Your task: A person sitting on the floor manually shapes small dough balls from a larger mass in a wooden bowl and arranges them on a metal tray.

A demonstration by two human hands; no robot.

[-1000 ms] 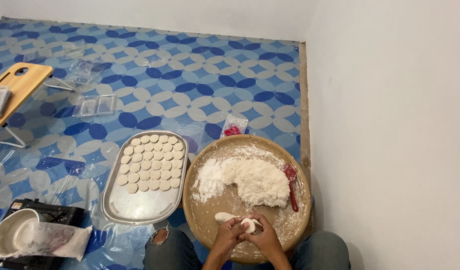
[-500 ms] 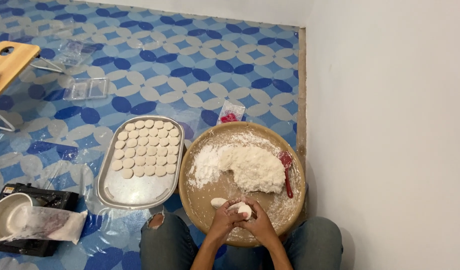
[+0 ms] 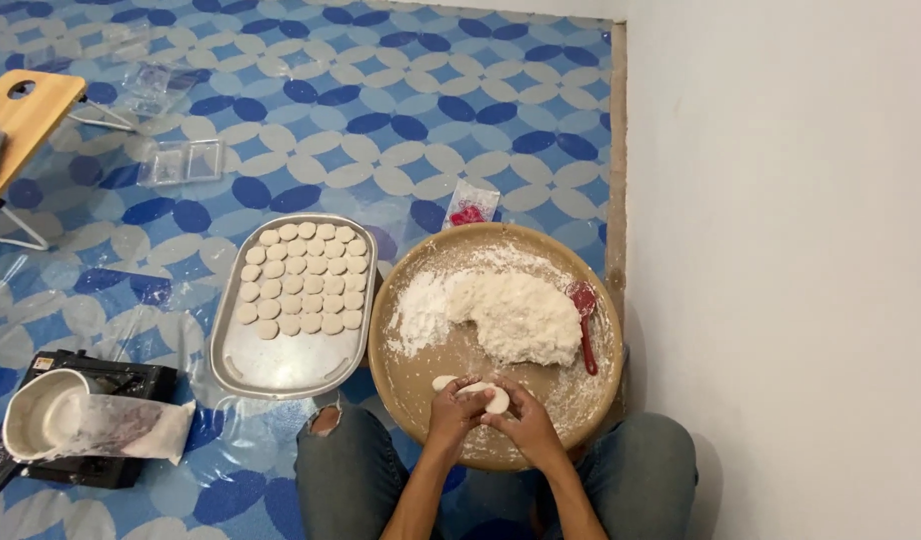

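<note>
Left hand (image 3: 454,410): fingers curled round the L side of a white dough disc (image 3: 484,396), pinching it, over the near part of the round tray.
Right hand (image 3: 524,420): thumb & fingers pressed to the disc's R edge; both hands meet on the same piece.
Dough disc: flat, pale, held betw. the two hands just above the tray floor; a second small lump (image 3: 444,382) lies on the tray just L of it.
Round tray (image 3: 401,370): tan, floured, on the floor in front of the knees, close to the wall.
Dough mass (image 3: 516,318): big white heap in the tray's far half, loose flour spread to its L.
Red spatula (image 3: 585,322): lies at the tray's R rim, beside the heap.
Metal tray (image 3: 291,365): rectangular, L of the round tray, edges nearly touching; near part bare.
Finished discs (image 3: 303,280): rows of small rounds filling the metal tray's far half.
Far L: white bowl (image 3: 41,412) w/ a plastic bag (image 3: 131,425), resting on a black appliance.
</note>
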